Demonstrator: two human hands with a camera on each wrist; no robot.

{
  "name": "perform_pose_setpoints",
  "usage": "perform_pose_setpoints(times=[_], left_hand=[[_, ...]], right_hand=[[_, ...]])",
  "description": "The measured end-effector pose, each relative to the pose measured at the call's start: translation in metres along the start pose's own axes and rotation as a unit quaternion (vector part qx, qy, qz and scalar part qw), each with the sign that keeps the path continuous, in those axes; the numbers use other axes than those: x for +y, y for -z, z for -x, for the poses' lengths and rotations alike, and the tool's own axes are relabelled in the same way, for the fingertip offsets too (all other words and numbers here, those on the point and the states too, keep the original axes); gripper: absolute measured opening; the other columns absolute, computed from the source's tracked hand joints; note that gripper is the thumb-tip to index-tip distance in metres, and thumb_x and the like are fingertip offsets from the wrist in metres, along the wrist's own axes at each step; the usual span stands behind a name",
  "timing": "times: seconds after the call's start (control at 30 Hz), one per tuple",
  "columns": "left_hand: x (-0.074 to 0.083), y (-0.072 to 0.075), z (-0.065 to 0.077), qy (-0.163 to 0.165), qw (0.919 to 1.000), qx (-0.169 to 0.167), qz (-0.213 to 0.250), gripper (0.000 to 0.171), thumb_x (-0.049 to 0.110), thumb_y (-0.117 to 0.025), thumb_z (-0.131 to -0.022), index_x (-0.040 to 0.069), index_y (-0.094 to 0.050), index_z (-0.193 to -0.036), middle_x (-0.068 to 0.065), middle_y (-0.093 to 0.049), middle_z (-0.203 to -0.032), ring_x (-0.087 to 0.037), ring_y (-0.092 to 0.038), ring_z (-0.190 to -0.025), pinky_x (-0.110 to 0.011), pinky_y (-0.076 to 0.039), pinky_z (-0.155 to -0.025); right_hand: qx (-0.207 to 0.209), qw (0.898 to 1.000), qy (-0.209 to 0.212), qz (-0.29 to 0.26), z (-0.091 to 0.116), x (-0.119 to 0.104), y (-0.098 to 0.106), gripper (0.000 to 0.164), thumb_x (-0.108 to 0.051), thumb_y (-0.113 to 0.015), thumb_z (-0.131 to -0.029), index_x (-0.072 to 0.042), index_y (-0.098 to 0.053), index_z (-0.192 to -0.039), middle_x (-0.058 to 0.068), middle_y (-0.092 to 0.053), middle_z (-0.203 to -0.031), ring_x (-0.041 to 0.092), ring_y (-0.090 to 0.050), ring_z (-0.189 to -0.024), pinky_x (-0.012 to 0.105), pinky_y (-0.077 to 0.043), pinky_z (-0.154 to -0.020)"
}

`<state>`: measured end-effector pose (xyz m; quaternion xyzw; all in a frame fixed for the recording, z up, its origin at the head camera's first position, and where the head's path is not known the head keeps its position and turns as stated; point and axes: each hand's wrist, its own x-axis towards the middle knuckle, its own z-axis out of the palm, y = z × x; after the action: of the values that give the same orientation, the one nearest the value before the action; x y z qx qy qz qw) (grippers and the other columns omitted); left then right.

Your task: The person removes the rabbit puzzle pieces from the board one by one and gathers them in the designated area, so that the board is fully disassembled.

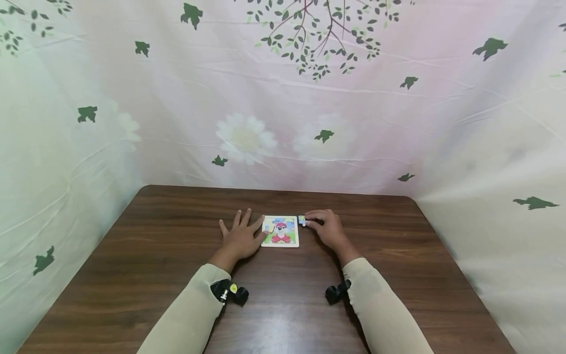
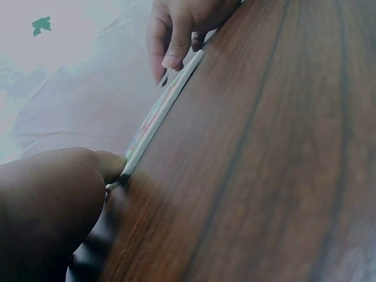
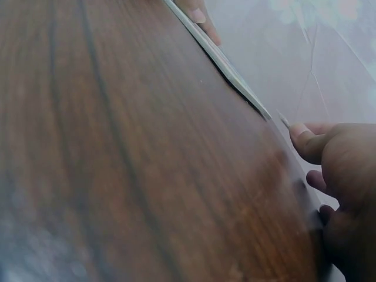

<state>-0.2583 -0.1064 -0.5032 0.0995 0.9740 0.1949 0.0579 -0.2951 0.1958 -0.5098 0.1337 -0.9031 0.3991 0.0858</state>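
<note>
A small square jigsaw puzzle [image 1: 280,232] in a pale frame lies flat on the table, showing a pink and red cartoon animal. My left hand [image 1: 240,242] is spread at its left side, with the thumb on the puzzle's edge and the other fingers apart on the wood. Just off the upper right corner of the frame, my right hand [image 1: 328,229] pinches a loose puzzle piece [image 1: 302,220] between thumb and fingers. In the right wrist view that puzzle piece [image 3: 283,119] appears edge-on, slightly apart from the frame. The puzzle's left edge is partly hidden by my left hand.
The brown wooden table [image 1: 185,216] has rounded far corners. Behind it and at both sides hangs a pale cloth [image 1: 177,123] printed with leaves, birds and flowers. A black camera mount [image 1: 230,291] is strapped to the left wrist, another camera mount [image 1: 337,292] to the right.
</note>
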Motion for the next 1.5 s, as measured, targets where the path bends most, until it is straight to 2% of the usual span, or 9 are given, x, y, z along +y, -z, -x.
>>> perform_pose_setpoints(times=[0.27,0.47,1.03,1.27,1.5], left_hand=[[-0.0001,0.0005,-0.0001,0.002,1.0,0.001,0.0,0.068,0.063,-0.045,-0.112,0.037,-0.032,-0.173,-0.011,-0.011,-0.186,-0.042,0.0,-0.173,-0.086,0.011,-0.124],[0.0002,0.0015,-0.0007,0.006,1.0,0.003,-0.004,0.068,0.063,-0.045,-0.112,0.036,-0.033,-0.173,-0.011,-0.012,-0.186,-0.042,-0.001,-0.173,-0.086,0.009,-0.125],[0.0009,0.0011,-0.0002,0.007,1.0,-0.001,-0.005,0.068,0.063,-0.045,-0.112,0.036,-0.032,-0.173,-0.012,-0.011,-0.186,-0.042,0.0,-0.173,-0.086,0.01,-0.124],[0.0002,-0.0007,-0.0009,0.009,0.9999,-0.002,-0.011,0.068,0.064,-0.044,-0.112,0.037,-0.032,-0.173,-0.011,-0.011,-0.186,-0.042,0.0,-0.173,-0.087,0.009,-0.124],[0.0006,-0.0013,-0.0018,0.008,0.9999,0.001,-0.013,0.068,0.064,-0.043,-0.112,0.036,-0.033,-0.173,-0.011,-0.01,-0.186,-0.042,-0.001,-0.173,-0.087,0.009,-0.125]], right_hand=[[-0.009,1.0,-0.006,0.004,-0.0006,0.0,-0.0007,0.02,-0.015,-0.08,-0.1,-0.011,-0.086,-0.119,0.009,-0.08,-0.133,0.034,-0.068,-0.135,0.058,-0.05,-0.12],[-0.015,1.0,-0.012,0.011,-0.0002,-0.0037,0.0004,0.02,-0.015,-0.08,-0.101,-0.011,-0.086,-0.12,0.008,-0.08,-0.134,0.034,-0.063,-0.136,0.061,-0.045,-0.121],[-0.028,0.999,-0.025,0.003,-0.0009,-0.0034,0.0014,0.022,-0.017,-0.082,-0.099,-0.011,-0.086,-0.119,0.008,-0.08,-0.134,0.034,-0.059,-0.141,0.061,-0.04,-0.126],[-0.031,0.999,-0.022,0.005,-0.001,-0.0016,0.0008,0.021,-0.016,-0.082,-0.099,-0.011,-0.086,-0.119,0.008,-0.08,-0.134,0.035,-0.067,-0.138,0.061,-0.046,-0.123],[-0.029,0.999,-0.025,-0.004,-0.0011,-0.0007,0.001,0.021,-0.015,-0.082,-0.099,-0.011,-0.086,-0.119,0.008,-0.079,-0.135,0.035,-0.067,-0.138,0.06,-0.047,-0.122]])
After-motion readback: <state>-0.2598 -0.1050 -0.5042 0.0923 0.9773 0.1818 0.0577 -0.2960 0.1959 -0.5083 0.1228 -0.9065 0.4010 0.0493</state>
